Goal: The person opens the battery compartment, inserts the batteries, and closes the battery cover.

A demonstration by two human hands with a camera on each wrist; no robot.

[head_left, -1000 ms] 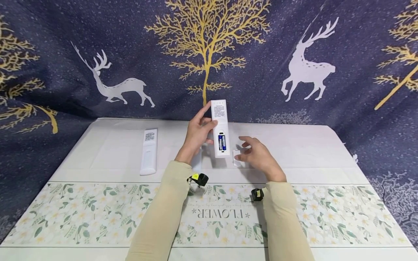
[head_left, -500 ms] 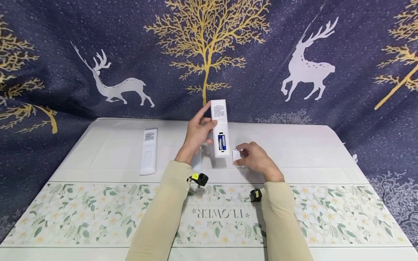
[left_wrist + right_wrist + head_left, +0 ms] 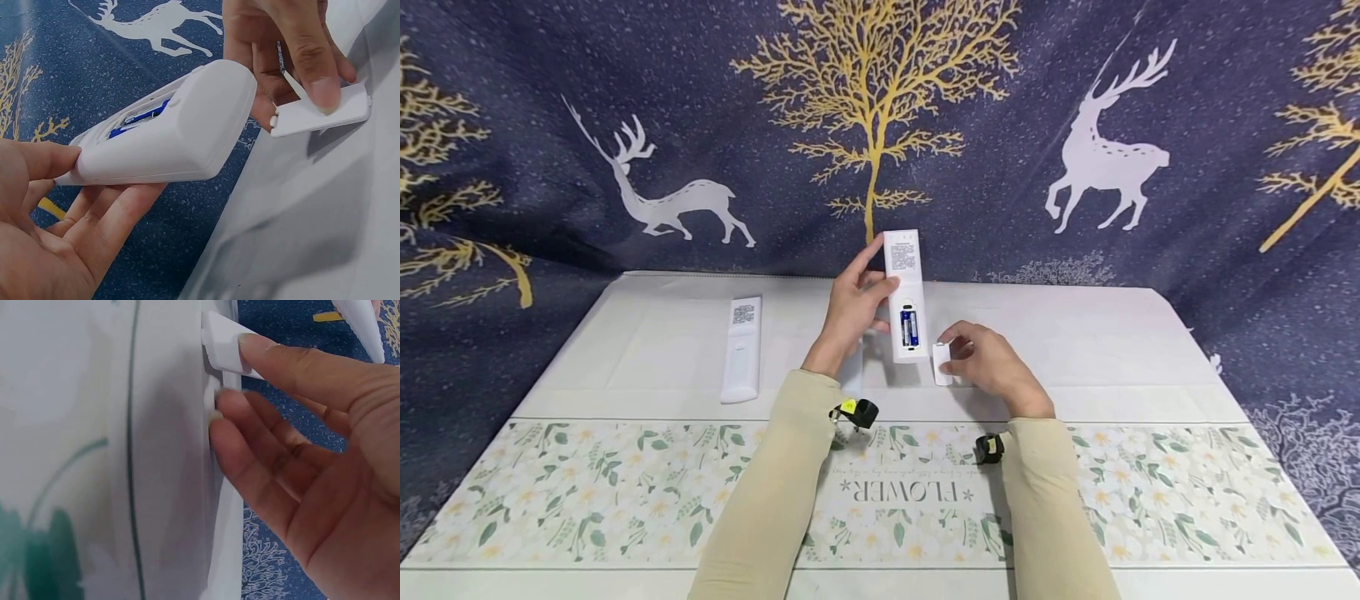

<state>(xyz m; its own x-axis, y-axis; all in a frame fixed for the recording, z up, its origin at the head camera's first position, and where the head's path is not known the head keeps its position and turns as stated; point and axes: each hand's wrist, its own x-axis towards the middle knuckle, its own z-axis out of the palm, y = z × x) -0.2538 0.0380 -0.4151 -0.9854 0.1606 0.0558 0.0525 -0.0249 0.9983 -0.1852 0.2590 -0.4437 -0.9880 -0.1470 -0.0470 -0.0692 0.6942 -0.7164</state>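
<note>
While the left hand (image 3: 852,310) grips the remote (image 3: 904,293) upright over the bench (image 3: 1075,333), batteries showing, the right hand (image 3: 992,362) pinches the battery cover (image 3: 942,364) beside it; line up tabs w/ slot, slide gently

Remote (image 3: 904,292): white plastic, smooth, slight sheen; batteries (image 3: 910,327) glossy blue wrap. Cover (image 3: 942,364): thin white plastic, matt. Second remote (image 3: 742,347), at 9 o'clock: same smooth white plastic, paper label. Tablecloth (image 3: 625,492): smooth, faint sheen, printed flowers. Backdrop (image 3: 1000,150): matt woven cloth, wrinkled. Sleeves (image 3: 767,500): soft matt beige knit.
</note>
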